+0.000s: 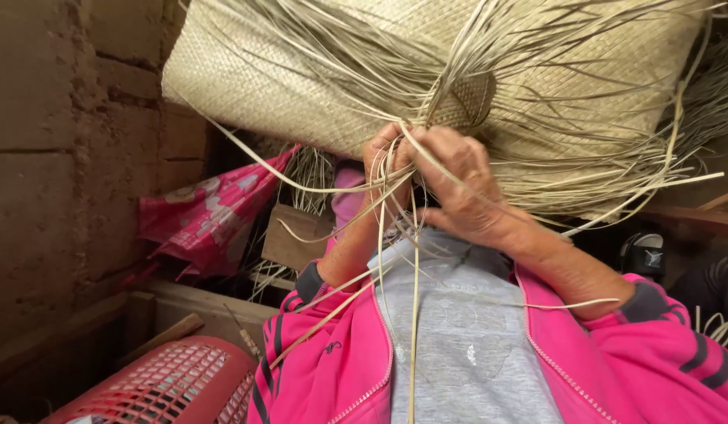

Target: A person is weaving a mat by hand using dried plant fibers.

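A large pale woven palm mat (317, 71) fills the top of the view, with several loose strips (584, 165) trailing from its unfinished edge. My left hand (382, 169) and my right hand (462, 192) are raised close together at that edge. Both pinch thin palm strips between fingers and thumb. A few long strips (413, 314) hang down from my hands over my grey shirt and pink jacket (332, 369). The fingertips are partly hidden by the crossing strips.
A rough mud-brick wall (58, 157) stands at the left. A pink patterned cloth (207, 216) and a brown card piece (289, 235) lie below the mat. A red plastic basket (171, 385) sits bottom left beside wooden planks (183, 302). A dark shoe (643, 253) is at the right.
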